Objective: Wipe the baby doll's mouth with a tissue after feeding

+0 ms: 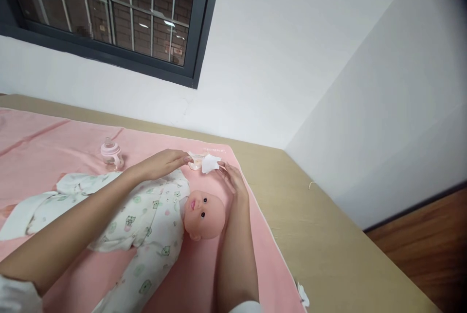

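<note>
A baby doll (205,215) in a white printed outfit lies on its back, its head towards the right. My left hand (166,163) reaches across above the doll's body, fingers stretched out. Its fingertips are at a clear, crinkled plastic wrapper (195,162); whether they touch it is hard to see. Past the doll's head, my right hand (233,179) has its fingertips on the right edge of a small white tissue (210,163), which partly covers the wrapper.
A pink baby bottle (111,152) with handles stands on the pink mat (47,140), beyond the doll. White scraps (302,294) lie at the mat's near right edge. The wooden surface (284,191) borders a white wall and a barred window (146,11).
</note>
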### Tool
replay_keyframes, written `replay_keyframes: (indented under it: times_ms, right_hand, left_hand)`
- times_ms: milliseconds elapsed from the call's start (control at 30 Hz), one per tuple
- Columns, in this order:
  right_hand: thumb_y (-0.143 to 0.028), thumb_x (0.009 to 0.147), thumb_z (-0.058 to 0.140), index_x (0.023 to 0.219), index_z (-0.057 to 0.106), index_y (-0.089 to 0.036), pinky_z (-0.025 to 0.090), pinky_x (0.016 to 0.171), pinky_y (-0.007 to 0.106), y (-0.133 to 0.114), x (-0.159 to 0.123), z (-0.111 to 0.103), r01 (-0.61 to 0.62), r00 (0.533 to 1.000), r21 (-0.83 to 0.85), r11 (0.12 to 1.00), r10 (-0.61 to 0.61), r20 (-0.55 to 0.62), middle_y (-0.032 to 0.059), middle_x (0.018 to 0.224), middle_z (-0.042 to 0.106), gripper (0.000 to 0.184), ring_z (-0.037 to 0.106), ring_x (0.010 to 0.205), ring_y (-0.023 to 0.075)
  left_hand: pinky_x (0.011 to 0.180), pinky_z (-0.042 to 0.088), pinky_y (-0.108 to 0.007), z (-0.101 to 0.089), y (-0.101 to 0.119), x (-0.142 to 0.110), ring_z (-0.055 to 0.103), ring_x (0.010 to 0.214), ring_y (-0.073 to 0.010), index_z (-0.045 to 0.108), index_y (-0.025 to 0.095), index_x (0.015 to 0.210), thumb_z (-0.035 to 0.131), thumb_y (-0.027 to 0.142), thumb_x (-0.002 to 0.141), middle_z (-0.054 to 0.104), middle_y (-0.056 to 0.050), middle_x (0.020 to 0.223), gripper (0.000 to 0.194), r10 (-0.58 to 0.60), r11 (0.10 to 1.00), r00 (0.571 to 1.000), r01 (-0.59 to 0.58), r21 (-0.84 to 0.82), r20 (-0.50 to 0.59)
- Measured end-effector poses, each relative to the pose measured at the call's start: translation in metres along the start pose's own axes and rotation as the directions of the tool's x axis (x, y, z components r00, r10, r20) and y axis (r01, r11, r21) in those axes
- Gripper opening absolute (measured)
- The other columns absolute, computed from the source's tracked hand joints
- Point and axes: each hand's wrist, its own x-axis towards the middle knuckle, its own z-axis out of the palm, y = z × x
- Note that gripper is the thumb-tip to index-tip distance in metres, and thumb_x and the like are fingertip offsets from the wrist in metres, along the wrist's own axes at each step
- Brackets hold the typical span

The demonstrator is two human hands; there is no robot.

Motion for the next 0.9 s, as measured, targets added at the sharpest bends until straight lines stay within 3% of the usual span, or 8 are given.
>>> replay_keyframes:
  times_ms: [67, 200, 300, 400, 500, 633, 767, 900]
  right_hand:
    - [-0.049, 0.056, 0.084, 0.079, 0.076, -0.014, 0.051, 0.095, 0.035, -0.02, -0.005, 0.006, -0.033, 0.997, -0.178, 0.983, 0.019, -0.077, 0.0089, 0.095, 0.072, 0.043, 0.066, 0.095, 0.0208]
    - [-0.042, 0.054, 0.083, 0.073, 0.071, -0.013, 0.052, 0.084, 0.034, -0.05, -0.015, 0.024, 0.016, 0.977, -0.438, 0.899, -0.106, -0.183, 0.0075, 0.084, 0.07, 0.036, 0.063, 0.084, 0.0196]
    - [-0.032, 0.054, 0.079, 0.078, 0.068, -0.015, 0.049, 0.076, 0.031, -0.059, -0.019, 0.034, 0.02, 0.965, -0.616, 0.787, -0.176, -0.194, 0.0053, 0.087, 0.067, 0.032, 0.06, 0.076, 0.0165]
    - [-0.026, 0.057, 0.071, 0.086, 0.067, -0.016, 0.047, 0.072, 0.029, -0.062, -0.019, 0.041, 0.047, 0.977, -0.682, 0.73, -0.176, -0.121, 0.0031, 0.088, 0.065, 0.03, 0.056, 0.072, 0.0135]
    - [-0.023, 0.062, 0.065, 0.095, 0.066, -0.017, 0.045, 0.073, 0.028, -0.066, -0.021, 0.052, 0.118, 0.982, -0.706, 0.699, -0.186, -0.02, 0.0029, 0.09, 0.065, 0.033, 0.057, 0.076, 0.0138]
    - [-0.021, 0.072, 0.061, 0.106, 0.065, -0.019, 0.045, 0.079, 0.029, -0.075, -0.032, 0.076, 0.236, 0.972, -0.689, 0.686, -0.177, 0.156, 0.0038, 0.095, 0.07, 0.034, 0.063, 0.09, 0.0161]
    - [-0.02, 0.079, 0.061, 0.109, 0.066, -0.021, 0.047, 0.086, 0.031, -0.085, -0.049, 0.105, 0.328, 0.938, -0.65, 0.685, -0.154, 0.311, 0.0048, 0.113, 0.069, 0.03, 0.065, 0.099, 0.0162]
    - [-0.021, 0.083, 0.062, 0.111, 0.066, -0.022, 0.048, 0.091, 0.032, -0.094, -0.066, 0.125, 0.379, 0.9, -0.619, 0.688, -0.116, 0.421, 0.0043, 0.11, 0.07, 0.028, 0.066, 0.103, 0.0167]
  left_hand:
    - [0.094, 0.049, -0.036, 0.0, 0.002, -0.007, 0.06, 0.111, -0.0277, 0.069, 0.022, 0.108, 0.027, 0.061, 0.095, 0.067, -0.007, 0.121, 0.059, 0.004, 1.0, 0.998, -0.006, -0.03, -0.055]
    - [0.104, 0.042, -0.038, 0.004, 0.006, -0.02, 0.057, 0.118, -0.0278, 0.07, 0.02, 0.105, 0.028, 0.062, 0.095, 0.066, -0.007, 0.124, 0.061, 0.01, 0.999, 0.988, -0.016, -0.036, -0.152]
    - [0.106, 0.041, -0.038, 0.008, 0.006, -0.029, 0.055, 0.122, -0.0269, 0.066, 0.02, 0.119, 0.031, 0.062, 0.096, 0.062, -0.006, 0.132, 0.059, -0.016, 0.998, 0.983, 0.003, -0.067, -0.185]
    - [0.104, 0.044, -0.038, 0.011, 0.004, -0.035, 0.054, 0.123, -0.0262, 0.05, 0.022, 0.14, 0.034, 0.063, 0.095, 0.057, -0.006, 0.138, 0.063, -0.067, 0.994, 0.975, 0.048, -0.093, -0.213]
    - [0.103, 0.045, -0.038, 0.012, 0.001, -0.037, 0.053, 0.124, -0.0265, 0.041, 0.024, 0.146, 0.041, 0.064, 0.093, 0.054, -0.007, 0.14, 0.066, -0.083, 0.995, 0.97, 0.067, -0.077, -0.23]
    - [0.108, 0.04, -0.038, 0.012, -0.002, -0.036, 0.049, 0.129, -0.0258, 0.042, 0.025, 0.145, 0.049, 0.057, 0.092, 0.049, -0.005, 0.145, 0.062, -0.017, 1.0, 0.963, 0.012, -0.018, -0.269]
    - [0.112, 0.035, -0.038, 0.012, -0.003, -0.036, 0.04, 0.136, -0.0235, 0.042, 0.03, 0.143, 0.053, 0.053, 0.093, 0.045, -0.002, 0.148, 0.057, 0.074, 0.997, 0.951, -0.071, 0.02, -0.299]
    - [0.113, 0.033, -0.04, 0.011, -0.006, -0.038, 0.035, 0.138, -0.0247, 0.044, 0.029, 0.141, 0.063, 0.051, 0.088, 0.043, -0.005, 0.148, 0.061, 0.137, 0.991, 0.931, -0.132, 0.037, -0.339]
